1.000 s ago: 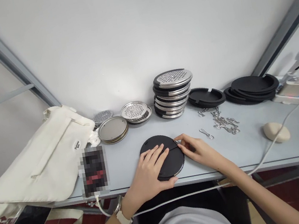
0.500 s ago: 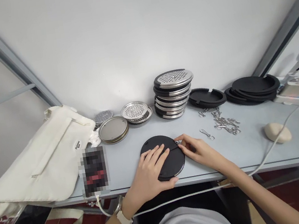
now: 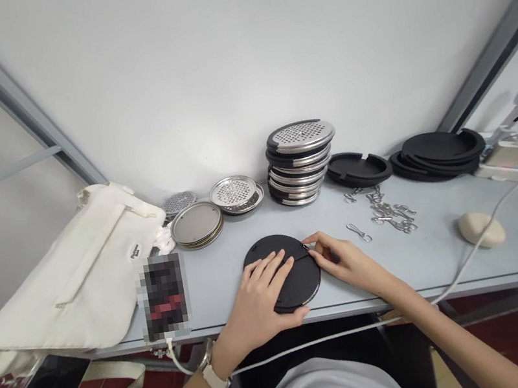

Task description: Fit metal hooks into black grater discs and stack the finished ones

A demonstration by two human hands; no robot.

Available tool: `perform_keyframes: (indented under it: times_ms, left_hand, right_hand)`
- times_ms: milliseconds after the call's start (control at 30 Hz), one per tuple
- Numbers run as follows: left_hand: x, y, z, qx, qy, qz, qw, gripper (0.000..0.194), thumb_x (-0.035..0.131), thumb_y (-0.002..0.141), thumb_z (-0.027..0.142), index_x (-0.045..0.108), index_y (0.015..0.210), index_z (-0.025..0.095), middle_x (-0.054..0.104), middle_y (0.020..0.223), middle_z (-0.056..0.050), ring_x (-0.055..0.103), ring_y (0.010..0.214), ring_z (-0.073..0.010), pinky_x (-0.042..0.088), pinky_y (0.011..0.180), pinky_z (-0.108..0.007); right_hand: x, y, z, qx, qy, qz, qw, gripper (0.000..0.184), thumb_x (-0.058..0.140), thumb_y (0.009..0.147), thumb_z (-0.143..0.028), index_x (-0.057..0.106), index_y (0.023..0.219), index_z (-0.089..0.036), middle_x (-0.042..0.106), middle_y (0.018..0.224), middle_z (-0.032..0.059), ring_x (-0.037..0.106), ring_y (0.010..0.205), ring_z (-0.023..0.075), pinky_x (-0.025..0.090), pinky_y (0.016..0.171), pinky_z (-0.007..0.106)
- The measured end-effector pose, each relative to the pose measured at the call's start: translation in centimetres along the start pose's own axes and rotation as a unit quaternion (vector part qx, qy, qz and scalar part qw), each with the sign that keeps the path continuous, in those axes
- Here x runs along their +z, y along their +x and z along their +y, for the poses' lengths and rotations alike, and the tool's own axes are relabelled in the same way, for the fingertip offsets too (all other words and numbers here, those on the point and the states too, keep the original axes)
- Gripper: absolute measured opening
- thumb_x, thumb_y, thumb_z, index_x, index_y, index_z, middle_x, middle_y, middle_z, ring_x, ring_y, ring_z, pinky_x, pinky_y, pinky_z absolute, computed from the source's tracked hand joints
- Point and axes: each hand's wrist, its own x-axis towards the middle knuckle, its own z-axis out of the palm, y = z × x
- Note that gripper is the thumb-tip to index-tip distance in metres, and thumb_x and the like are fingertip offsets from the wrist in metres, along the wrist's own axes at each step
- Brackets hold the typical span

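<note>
A round black disc (image 3: pixel 297 283) with a seam across it lies on the table near the front edge. My left hand (image 3: pixel 262 295) rests flat on top of it, fingers stretched out and thumb along the near rim. At the disc's right edge, thumb and forefinger of my right hand (image 3: pixel 343 259) pinch a small metal wire clip (image 3: pixel 305 247), mostly covered by the fingers. To the right of that hand lies a single wire clip (image 3: pixel 359 232). Behind it is a loose pile of similar clips (image 3: pixel 390 212).
Along the wall stand a tall stack of perforated metal-and-black discs (image 3: pixel 303 161), black trays (image 3: pixel 358 168), more black discs (image 3: pixel 440 155) and metal plates (image 3: pixel 196 223). A cream bag (image 3: pixel 71 283) covers the left side. A white cable (image 3: pixel 492 209) passes a beige rounded object (image 3: pixel 478 230).
Almost nothing differs; the clip between my right fingertips has shifted very slightly at the disc's edge. My left hand stays in place on the disc.
</note>
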Motion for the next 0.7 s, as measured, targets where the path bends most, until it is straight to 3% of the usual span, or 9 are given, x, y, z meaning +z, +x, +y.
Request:
perform_keyframes:
  times_ms: [700]
  left_hand:
    - [-0.08, 0.03, -0.01, 0.002, 0.001, 0.003, 1.000, 0.078, 0.067, 0.080, 0.046, 0.036, 0.147, 0.022, 0.038, 0.153, -0.010, 0.036, 0.139, -0.0282, 0.030, 0.112, -0.045]
  right_hand:
    - [0.03, -0.04, 0.15, 0.008, -0.001, -0.003, 1.000, 0.028, 0.040, 0.099, -0.038, 0.052, 0.116, -0.019, 0.047, 0.067, -0.0040, 0.046, 0.058, 0.0131, 0.039, 0.057, 0.024]
